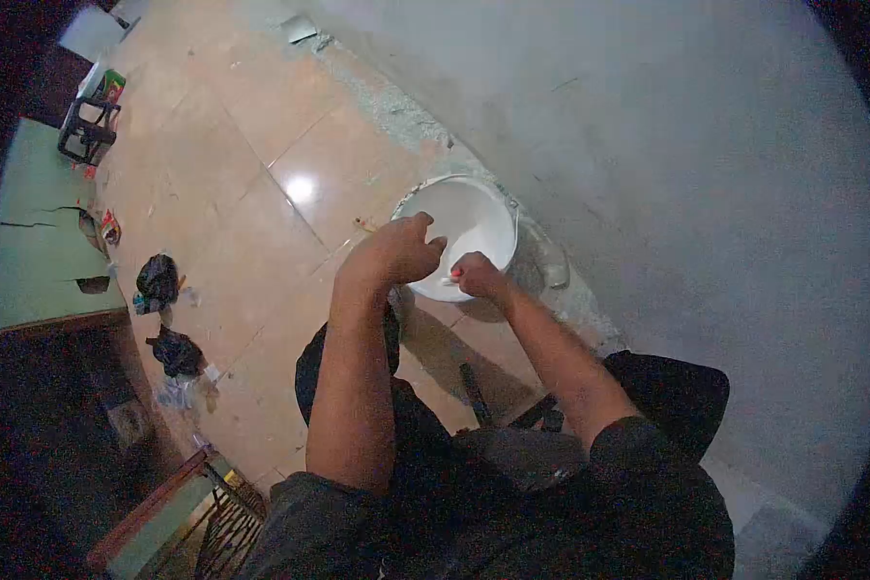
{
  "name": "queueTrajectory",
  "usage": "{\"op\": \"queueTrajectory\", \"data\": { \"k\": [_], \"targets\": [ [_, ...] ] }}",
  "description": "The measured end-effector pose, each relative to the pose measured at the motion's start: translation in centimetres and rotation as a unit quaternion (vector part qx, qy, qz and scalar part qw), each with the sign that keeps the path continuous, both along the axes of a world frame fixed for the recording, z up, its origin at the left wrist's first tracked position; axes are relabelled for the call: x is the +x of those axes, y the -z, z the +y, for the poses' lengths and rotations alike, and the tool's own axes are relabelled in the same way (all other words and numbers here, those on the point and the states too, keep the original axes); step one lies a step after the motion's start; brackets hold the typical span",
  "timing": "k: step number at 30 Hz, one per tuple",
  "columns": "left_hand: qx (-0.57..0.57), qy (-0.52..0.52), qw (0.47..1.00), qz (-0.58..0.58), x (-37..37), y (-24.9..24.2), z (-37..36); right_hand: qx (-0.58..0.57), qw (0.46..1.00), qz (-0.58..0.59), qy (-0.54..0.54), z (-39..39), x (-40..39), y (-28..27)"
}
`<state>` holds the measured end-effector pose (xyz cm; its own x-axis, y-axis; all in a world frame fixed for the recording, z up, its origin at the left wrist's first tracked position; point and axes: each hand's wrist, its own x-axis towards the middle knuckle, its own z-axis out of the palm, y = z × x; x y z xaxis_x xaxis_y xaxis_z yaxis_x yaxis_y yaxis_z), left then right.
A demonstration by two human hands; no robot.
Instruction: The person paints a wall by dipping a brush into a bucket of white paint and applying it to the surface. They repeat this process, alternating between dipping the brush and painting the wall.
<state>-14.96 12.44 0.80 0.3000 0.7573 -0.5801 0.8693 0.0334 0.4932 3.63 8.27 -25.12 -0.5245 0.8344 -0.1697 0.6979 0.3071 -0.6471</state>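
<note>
A round white bucket (pixel 493 217) stands on the tiled floor by the grey wall, with white material inside and smears on its rim. My left hand (pixel 406 249) is over the bucket's left side, thumb and forefinger apart, and nothing shows between them. Lower on the near right side of the rim, my right hand (pixel 480 275) is closed in a fist. A small red and white object (pixel 453 275) pokes out of that fist. Its kind is mostly hidden by the fingers.
Pale debris (pixel 396 114) lies along the foot of the grey wall (pixel 686 193). Black plastic bags (pixel 159 282) and litter are on the floor at left, near a green cabinet (pixel 43 242). A black-framed item (pixel 89 132) stands at upper left.
</note>
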Motion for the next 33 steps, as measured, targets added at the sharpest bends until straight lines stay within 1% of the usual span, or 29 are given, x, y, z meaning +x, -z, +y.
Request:
{"op": "queueTrajectory", "data": {
  "k": [1,3,4,5,7,8,9,10,11,12,13,14,16,17,19,21,23,24,25,26,28,29,31,32,33],
  "targets": [
    [0.001,0.0,1.0,-0.001,-0.2,0.3,0.1,0.001,1.0,-0.001,0.0,0.3,0.0,-0.9],
    [0.009,0.01,1.0,0.011,-0.5,0.5,0.1,-0.077,0.995,0.027,0.057,0.9,0.3,-2.1],
    [0.011,0.012,1.0,0.01,-0.6,0.7,0.2,-0.063,0.989,0.088,0.101,0.7,0.8,-2.5],
    [-0.004,0.005,1.0,0.006,-0.7,1.0,0.3,-0.102,0.975,0.076,0.185,0.4,0.8,-2.2],
    [-0.016,0.0,1.0,-0.002,-0.9,1.0,0.4,-0.234,0.94,0.082,0.236,-0.1,1.8,-5.0],
    [-0.019,0.005,1.0,0.0,-1.0,1.0,0.4,-0.23,0.94,0.081,0.237,-0.6,2.4,-4.5],
    [-0.022,0.01,1.0,0.002,-1.1,0.9,0.4,-0.317,0.904,0.132,0.255,-1.5,3.1,-2.8],
    [-0.018,0.008,1.0,0.015,-1.1,1.1,0.4,-0.399,0.858,0.183,0.268,-2.6,3.3,-2.7],
    [-0.015,0.009,1.0,0.013,-1.3,1.3,0.4,-0.429,0.808,0.263,0.307,-4.1,3.1,-2.7],
    [-0.017,0.007,1.0,0.014,-1.5,1.4,0.2,-0.57,0.665,0.334,0.348,-5.8,3.9,-2.9],
    [-0.019,0.005,1.0,0.016,-1.6,1.3,0.1,-0.566,0.668,0.335,0.348,-7.4,3.6,-2.5],
    [-0.006,0.003,1.0,0.008,-1.8,1.3,-0.1,-0.548,0.712,0.29,0.33,-8.9,2.8,-1.7],
    [-0.004,-0.001,1.0,0.006,-2.0,1.1,-0.4,-0.525,0.754,0.244,0.312,-10.1,1.0,-1.6],
    [-0.007,-0.008,1.0,0.005,-2.1,1.0,-0.6,-0.445,0.834,0.13,0.299,-10.5,0.2,-1.8],
    [-0.004,0.004,1.0,0.005,-2.4,1.9,-0.7,-0.352,0.893,0.012,0.279,-11.3,-0.2,-1.9],
    [-0.001,0.015,1.0,0.006,-2.3,2.2,-1.0,-0.178,0.959,-0.018,0.22,-12.2,-0.1,-1.8],
    [-0.011,0.015,0.999,0.026,-2.0,2.2,-1.4,-0.088,0.978,-0.033,0.188,-13.3,-0.1,-1.5],
    [0.002,0.048,0.998,0.049,-1.6,2.3,-1.5,-0.029,0.983,-0.106,0.149,-13.9,-0.1,-1.5],
    [0.005,0.047,0.998,0.05,-1.3,3.0,-1.5,0.002,0.982,-0.141,0.128,-13.8,-0.3,-1.1],
    [-0.004,0.069,0.996,0.056,-1.0,3.9,-1.6,0.034,0.978,-0.176,0.107,-13.9,-0.4,-0.6],
    [-0.007,0.109,0.992,0.056,-0.2,3.9,-1.8,-0.104,0.98,-0.066,0.159,-13.3,-0.4,0.2],
    [-0.006,0.108,0.993,0.056,-0.1,3.9,-1.8,-0.103,0.98,-0.066,0.158,-13.4,-0.2,0.5],
    [-0.011,0.095,0.994,0.054,0.2,3.7,-1.7,-0.054,0.977,-0.197,0.068,-13.6,0.2,-0.3],
    [-0.006,0.089,0.995,0.036,0.1,3.5,-1.6,-0.055,0.976,-0.197,0.068,-13.9,0.0,1.5],
    [-0.006,0.089,0.995,0.035,0.2,3.5,-1.6,-0.043,0.978,-0.138,0.153,-14.7,0.1,6.2]
  ]
}}
